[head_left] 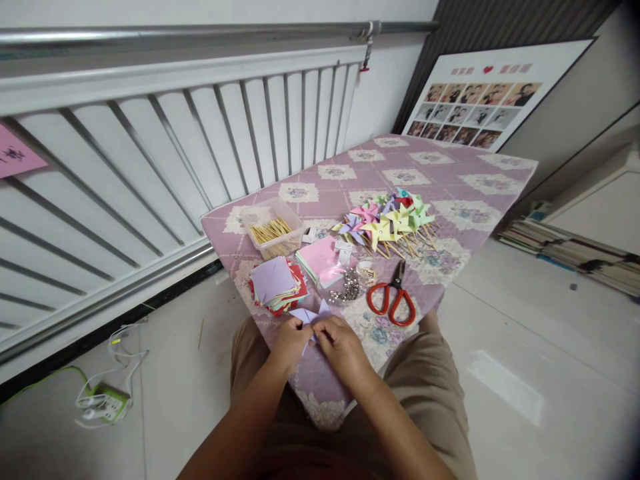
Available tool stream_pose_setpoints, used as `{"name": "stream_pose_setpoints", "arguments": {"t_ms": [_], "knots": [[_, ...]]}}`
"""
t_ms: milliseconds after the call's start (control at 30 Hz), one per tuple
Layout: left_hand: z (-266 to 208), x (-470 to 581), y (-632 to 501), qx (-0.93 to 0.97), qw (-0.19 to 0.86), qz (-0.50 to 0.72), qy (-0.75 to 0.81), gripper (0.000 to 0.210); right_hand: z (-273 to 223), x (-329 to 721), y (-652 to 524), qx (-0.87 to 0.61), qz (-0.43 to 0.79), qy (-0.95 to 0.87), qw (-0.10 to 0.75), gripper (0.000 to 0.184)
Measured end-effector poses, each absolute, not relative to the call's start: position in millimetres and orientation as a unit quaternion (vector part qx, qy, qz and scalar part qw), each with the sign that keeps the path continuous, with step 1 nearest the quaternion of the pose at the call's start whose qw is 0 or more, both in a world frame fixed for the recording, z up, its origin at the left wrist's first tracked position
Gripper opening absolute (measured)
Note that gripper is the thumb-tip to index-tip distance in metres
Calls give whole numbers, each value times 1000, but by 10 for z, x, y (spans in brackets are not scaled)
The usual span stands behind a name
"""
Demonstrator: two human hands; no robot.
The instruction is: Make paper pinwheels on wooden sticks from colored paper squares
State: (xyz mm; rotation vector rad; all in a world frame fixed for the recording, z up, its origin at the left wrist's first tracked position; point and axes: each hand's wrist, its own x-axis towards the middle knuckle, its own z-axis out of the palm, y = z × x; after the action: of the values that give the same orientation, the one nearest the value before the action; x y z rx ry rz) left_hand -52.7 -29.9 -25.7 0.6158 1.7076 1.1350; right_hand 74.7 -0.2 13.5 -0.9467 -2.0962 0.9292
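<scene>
Near the close corner of the table, my left hand [290,343] grips a lilac paper pinwheel [304,314] whose blades are partly folded. My right hand [338,340] pinches at the pinwheel's centre from the other side; whatever small piece may sit in its fingertips is hidden. Just beyond the hands are a stack of coloured paper squares [274,280] and a clear dish of silver fasteners [349,285]. Red-handled scissors [391,300] lie to the right with their blades pointing away.
A clear plastic box [273,230] holds wooden sticks. Pink paper sheets [323,257] lie by the dish. Finished pinwheels [384,227] are piled farther back on the flowered tablecloth [400,175]. A white radiator [210,140] runs along the left; a power strip [113,403] lies on the floor.
</scene>
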Motion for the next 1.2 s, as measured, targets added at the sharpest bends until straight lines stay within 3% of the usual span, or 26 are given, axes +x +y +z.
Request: {"name": "stream_pose_setpoints", "arguments": {"t_ms": [533,1200], "knots": [[-287,-564,-298,247,506,471,679,6,35,757,58,-372,319,-811,320,15],[-239,-560,-308,271,483,454,698,10,-49,781,73,-393,428,-750,317,16]]}}
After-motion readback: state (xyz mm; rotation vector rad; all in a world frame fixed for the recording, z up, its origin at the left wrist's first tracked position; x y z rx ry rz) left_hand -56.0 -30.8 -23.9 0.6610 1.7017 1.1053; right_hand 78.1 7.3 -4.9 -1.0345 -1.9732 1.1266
